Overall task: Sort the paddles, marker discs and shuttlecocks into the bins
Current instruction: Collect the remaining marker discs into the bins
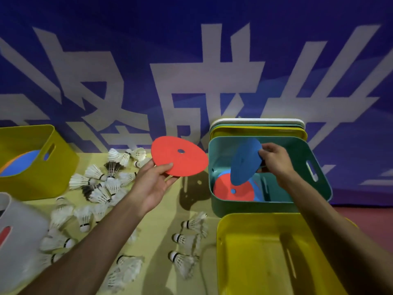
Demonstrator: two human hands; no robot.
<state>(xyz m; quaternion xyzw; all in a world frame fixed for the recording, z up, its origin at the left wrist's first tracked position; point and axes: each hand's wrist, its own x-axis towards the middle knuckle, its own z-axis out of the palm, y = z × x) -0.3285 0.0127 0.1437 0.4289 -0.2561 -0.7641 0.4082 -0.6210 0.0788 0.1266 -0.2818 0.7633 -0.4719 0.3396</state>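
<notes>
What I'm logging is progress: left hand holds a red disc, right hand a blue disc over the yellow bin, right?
No: the head view shows the right hand holding the blue disc over the teal bin; the left hand holds the red disc.

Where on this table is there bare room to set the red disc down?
Bare tabletop lies between the left hand and the teal bin. The near yellow bin looks empty too. Shuttlecocks crowd the table's left and near middle.

Head view, close, down onto table (161,220)
</notes>
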